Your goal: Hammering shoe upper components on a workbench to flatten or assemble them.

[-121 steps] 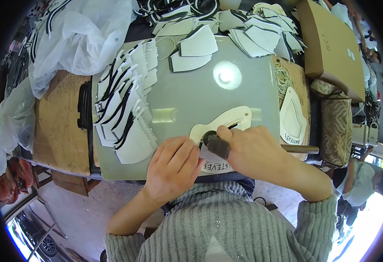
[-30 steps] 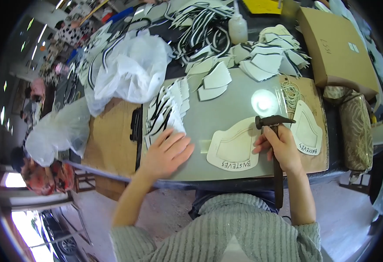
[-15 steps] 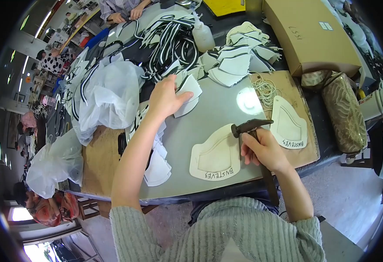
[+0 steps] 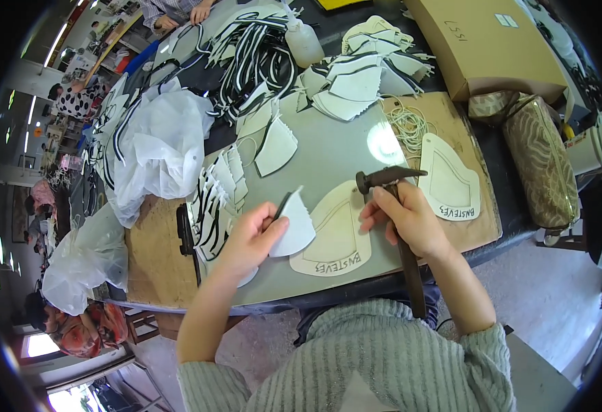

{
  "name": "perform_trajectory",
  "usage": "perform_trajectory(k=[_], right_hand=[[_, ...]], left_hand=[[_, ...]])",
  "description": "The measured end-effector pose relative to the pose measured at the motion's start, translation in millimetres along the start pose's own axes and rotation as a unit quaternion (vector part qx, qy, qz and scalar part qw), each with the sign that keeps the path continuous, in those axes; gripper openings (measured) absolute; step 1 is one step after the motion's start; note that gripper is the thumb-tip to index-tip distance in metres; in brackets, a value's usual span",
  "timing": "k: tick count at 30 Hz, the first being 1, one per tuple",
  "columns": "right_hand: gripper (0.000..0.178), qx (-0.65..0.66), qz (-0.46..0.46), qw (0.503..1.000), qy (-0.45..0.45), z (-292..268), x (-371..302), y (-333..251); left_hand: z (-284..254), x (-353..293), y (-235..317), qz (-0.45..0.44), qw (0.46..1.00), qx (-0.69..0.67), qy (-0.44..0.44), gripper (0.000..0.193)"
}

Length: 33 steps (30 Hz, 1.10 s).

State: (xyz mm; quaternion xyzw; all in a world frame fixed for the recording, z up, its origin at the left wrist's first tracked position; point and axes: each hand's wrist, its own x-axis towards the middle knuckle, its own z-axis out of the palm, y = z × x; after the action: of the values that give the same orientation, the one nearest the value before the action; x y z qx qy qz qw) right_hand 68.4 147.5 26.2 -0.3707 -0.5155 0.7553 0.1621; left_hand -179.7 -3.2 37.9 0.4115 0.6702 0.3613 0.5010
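Observation:
My left hand (image 4: 254, 237) pinches a small white fabric piece (image 4: 294, 226) with a dark edge and a jagged side. It hangs over the left edge of a cream template (image 4: 332, 237) that has a curved cut-out outline and lies flat on the grey board. In my right hand (image 4: 411, 216) is a hammer (image 4: 413, 275), its dark metal head above the template's right side and its handle pointing toward me. A second cream template (image 4: 450, 178) rests farther right on brown cardboard. Another white piece (image 4: 278, 147) lies on the board beyond my left hand.
Left of the board are overlapping white and black pieces (image 4: 212, 199) and crumpled plastic bags (image 4: 164, 144). Along the back are black-and-white strips (image 4: 260, 62), a squeeze bottle (image 4: 304, 42), stacked white pieces (image 4: 349, 82) and a cardboard box (image 4: 486, 48). Cord (image 4: 409, 123) lies coiled near the right template. Another person's hands (image 4: 200, 12) work at the far left.
My left hand has come back toward me from the far pieces with a white piece in its fingers. My right hand still holds the hammer in nearly the same place.

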Motion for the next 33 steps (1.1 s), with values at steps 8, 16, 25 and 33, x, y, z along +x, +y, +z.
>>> perform_trajectory(k=[8,16,25,33], right_hand=[[0.031,-0.05,0.012,0.998,-0.026,-2,6,-6],[0.031,-0.051,0.02,0.998,-0.036,-1,-1,1],[0.032,-0.061,0.033,0.997,-0.023,0,-2,-3],[0.031,-0.057,0.024,0.998,-0.018,1,-1,-1]], left_hand=[[29,-21,15,0.045,0.995,-0.012,0.083,0.016],[65,-1,22,0.071,0.996,0.052,0.012,0.038],[62,7,24,0.022,0.998,0.059,-0.014,0.041],[64,8,25,0.063,0.986,0.153,-0.001,0.04]])
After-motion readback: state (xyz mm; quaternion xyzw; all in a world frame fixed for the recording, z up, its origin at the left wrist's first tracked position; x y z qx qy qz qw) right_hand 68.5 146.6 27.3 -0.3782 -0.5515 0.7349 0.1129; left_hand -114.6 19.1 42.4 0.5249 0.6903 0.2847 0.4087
